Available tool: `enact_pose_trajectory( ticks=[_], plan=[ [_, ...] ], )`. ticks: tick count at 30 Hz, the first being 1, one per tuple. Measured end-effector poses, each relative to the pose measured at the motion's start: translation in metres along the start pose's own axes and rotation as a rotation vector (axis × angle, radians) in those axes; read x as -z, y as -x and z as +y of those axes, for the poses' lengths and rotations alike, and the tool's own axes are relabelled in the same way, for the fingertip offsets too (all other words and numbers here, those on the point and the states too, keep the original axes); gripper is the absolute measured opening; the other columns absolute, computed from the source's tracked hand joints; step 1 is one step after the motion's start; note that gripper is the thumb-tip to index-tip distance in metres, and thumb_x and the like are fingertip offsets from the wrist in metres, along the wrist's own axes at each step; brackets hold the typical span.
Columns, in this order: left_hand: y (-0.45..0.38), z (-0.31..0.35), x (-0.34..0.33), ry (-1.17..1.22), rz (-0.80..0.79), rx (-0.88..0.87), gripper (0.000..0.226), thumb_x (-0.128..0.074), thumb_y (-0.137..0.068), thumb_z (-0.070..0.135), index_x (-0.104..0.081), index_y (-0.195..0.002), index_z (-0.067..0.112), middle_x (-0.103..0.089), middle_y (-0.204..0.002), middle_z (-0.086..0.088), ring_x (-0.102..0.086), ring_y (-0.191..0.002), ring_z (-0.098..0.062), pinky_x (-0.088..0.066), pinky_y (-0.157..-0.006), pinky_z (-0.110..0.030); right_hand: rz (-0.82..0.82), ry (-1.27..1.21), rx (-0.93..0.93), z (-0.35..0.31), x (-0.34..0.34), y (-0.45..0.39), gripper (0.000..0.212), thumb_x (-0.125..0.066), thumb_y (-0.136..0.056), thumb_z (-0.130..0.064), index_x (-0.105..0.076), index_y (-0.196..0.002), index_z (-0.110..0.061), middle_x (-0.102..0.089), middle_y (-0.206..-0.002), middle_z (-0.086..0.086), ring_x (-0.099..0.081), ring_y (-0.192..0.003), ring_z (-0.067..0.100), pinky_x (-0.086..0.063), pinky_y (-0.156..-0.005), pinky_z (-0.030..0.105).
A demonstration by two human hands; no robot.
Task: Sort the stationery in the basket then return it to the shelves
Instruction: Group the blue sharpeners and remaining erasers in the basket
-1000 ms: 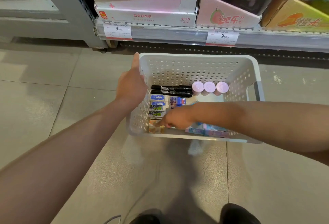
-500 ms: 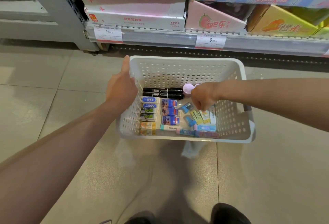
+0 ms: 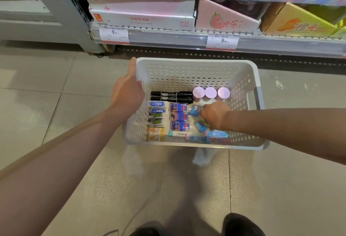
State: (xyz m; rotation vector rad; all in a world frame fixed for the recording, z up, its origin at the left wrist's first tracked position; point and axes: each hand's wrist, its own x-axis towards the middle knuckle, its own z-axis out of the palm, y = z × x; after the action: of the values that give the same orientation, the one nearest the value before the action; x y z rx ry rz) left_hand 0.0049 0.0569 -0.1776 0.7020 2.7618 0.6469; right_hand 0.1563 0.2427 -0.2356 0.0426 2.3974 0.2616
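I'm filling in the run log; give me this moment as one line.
stage: sorting in basket | left hand: grips basket's left wall | right hand: among small blue items, grasp unclear | black markers: lie side by side

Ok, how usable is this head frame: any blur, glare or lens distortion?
Head view: wide-angle bending curves the shelf edge; the basket and markers are sharp; the right hand is slightly soft; shelf boxes look washed out; soft shadows lie on the floor below the basket.
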Motion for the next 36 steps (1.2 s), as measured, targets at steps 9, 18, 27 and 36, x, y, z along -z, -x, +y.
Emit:
enact_pose_trajectory(
  ticks=[9, 18, 27, 36],
  plan=[
    [0.0, 0.0, 0.0, -0.004, 0.006, 0.022, 0.066, -0.043, -0.098, 0.012, -0.006, -0.153, 0.022, -0.064, -0.102, -0.017, -0.063, -0.074, -0.03, -0.057, -0.067, -0.046, -0.023, -0.156, -0.002, 0.003, 0.0, -0.005, 0.044, -0.066, -0.085, -0.025, -0.05, -0.124, -0.013, -0.06, -0.117, 0.005, -0.061, -0.098, 0.024, -0.045, -0.065, 0.028],
    [0.0, 0.001, -0.001, 0.003, 0.017, 0.017, 0.067, -0.044, -0.098, 0.012, -0.006, -0.153, 0.021, -0.063, -0.109, -0.017, -0.059, -0.08, -0.024, -0.054, -0.068, -0.038, 0.02, -0.452, 0.051, 0.008, 0.031, -0.004, 0.032, -0.055, -0.092, -0.022, -0.054, -0.123, -0.014, -0.06, -0.117, 0.006, -0.057, -0.106, 0.026, -0.045, -0.077, 0.03],
    [-0.003, -0.002, -0.004, 0.007, 0.019, 0.015, 0.067, -0.045, -0.098, 0.012, -0.008, -0.153, 0.022, -0.062, -0.112, -0.016, -0.051, -0.081, -0.019, -0.043, -0.067, -0.033, -0.221, -1.433, 0.03, -0.014, 0.049, -0.006, 0.034, -0.035, -0.098, -0.001, -0.051, -0.12, -0.022, -0.045, -0.099, -0.002, -0.052, -0.084, 0.011, -0.054, -0.053, 0.017],
    [-0.002, -0.002, -0.003, 0.012, 0.021, 0.013, 0.066, -0.044, -0.098, 0.011, -0.009, -0.152, 0.023, -0.062, -0.101, -0.016, -0.053, -0.081, -0.022, -0.048, -0.07, -0.036, -0.393, -1.704, 0.025, -0.032, 0.04, -0.019, 0.024, -0.057, -0.087, 0.006, -0.054, -0.095, -0.016, -0.06, -0.089, 0.004, -0.057, -0.08, 0.011, -0.05, -0.068, 0.019]
  ],
)
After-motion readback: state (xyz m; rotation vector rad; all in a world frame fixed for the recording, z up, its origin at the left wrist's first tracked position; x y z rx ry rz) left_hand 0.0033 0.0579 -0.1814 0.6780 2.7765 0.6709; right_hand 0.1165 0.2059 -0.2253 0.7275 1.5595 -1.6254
